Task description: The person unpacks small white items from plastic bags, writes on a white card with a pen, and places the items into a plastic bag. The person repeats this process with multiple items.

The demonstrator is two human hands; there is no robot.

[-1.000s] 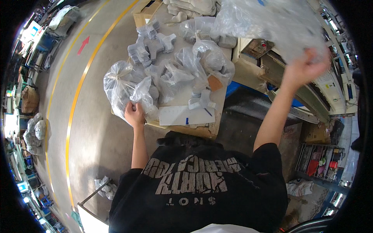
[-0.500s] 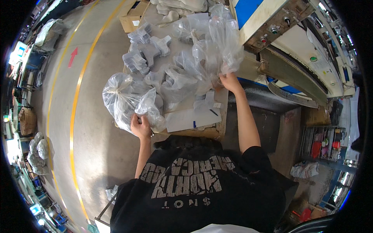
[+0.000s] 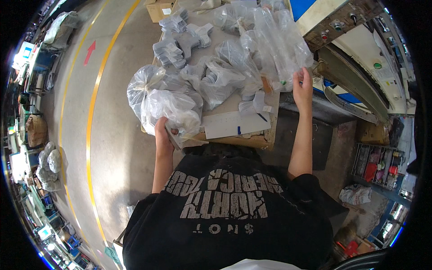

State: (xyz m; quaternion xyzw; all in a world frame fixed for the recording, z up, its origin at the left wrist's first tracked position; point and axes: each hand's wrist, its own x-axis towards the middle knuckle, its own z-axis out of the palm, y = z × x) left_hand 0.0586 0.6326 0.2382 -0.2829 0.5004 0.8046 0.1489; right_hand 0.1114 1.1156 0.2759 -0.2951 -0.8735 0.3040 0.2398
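Clear, crinkled plastic everywhere: left hand (image 3: 163,135) closed on the lower edge of a bulging clear bag (image 3: 168,105) at the near-left corner of the bench (image 3: 234,123), with a flat grey piece (image 3: 173,137) pinched under the thumb; right hand (image 3: 302,84) raised at the bench's far-right edge, fingers closed on the side of a long, empty-looking clear bag (image 3: 281,42) hanging loose over the heap. Between the two, more knotted bags of grey parts (image 3: 220,76) and, farther back, loose stacks of grey flat pieces (image 3: 175,45); a pale sheet with a dark pen (image 3: 234,122) along the near edge. Probably mid-way through bagging or sorting, judging from one full bag and one empty one in hand. Best done by keeping the left hold low and firm, near the bag's weight, so thin film does not stretch or tear; by finding the empty bag's mouth with the right fingertips before pulling, not tugging at the middle; and by lifting clear of the neighbouring bags to avoid dragging them off the bench edge.
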